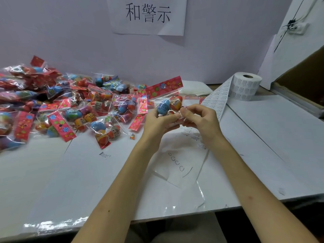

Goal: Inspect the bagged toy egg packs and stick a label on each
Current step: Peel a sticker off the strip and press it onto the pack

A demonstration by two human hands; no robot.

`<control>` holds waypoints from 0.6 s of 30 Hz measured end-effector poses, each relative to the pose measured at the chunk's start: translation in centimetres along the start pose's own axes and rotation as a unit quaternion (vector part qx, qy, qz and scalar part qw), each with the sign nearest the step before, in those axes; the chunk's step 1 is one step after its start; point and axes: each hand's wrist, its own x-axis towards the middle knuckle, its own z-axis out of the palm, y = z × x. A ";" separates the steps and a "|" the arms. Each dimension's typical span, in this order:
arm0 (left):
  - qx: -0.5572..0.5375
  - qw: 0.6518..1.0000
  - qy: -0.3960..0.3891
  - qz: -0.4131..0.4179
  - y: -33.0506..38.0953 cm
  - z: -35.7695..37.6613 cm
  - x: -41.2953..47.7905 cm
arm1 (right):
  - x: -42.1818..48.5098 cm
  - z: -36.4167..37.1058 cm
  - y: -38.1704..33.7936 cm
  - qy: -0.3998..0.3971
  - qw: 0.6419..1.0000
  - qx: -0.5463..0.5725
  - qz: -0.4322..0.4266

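Soft, even indoor light in a wide-angle view.
Glare streaks the table (pixel 52 223) at its near edge and the cellophane egg packs (pixel 73 109); the far-left packs blur, straight edges bow, shadows are faint.

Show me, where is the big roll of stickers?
In the head view, the label roll stands at the far right of the table, beside the cardboard box, its strip trailing toward the right hand.

A pale lilac wall (pixel 61 32) rises directly behind the white surface (pixel 87 181), with a paper sign (pixel 147 14) (three large black characters) fixed to it. At right a white side panel (pixel 280 58) carries a socket (pixel 298 28) with dark cables, and brown cardboard (pixel 305 76) stands beside it. The light is soft and even.
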 end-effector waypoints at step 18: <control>0.016 1.000 -0.017 -0.011 -0.1 0.1 -0.2 | 0.2 -0.4 -0.2 -0.040 0.995 0.068 0.064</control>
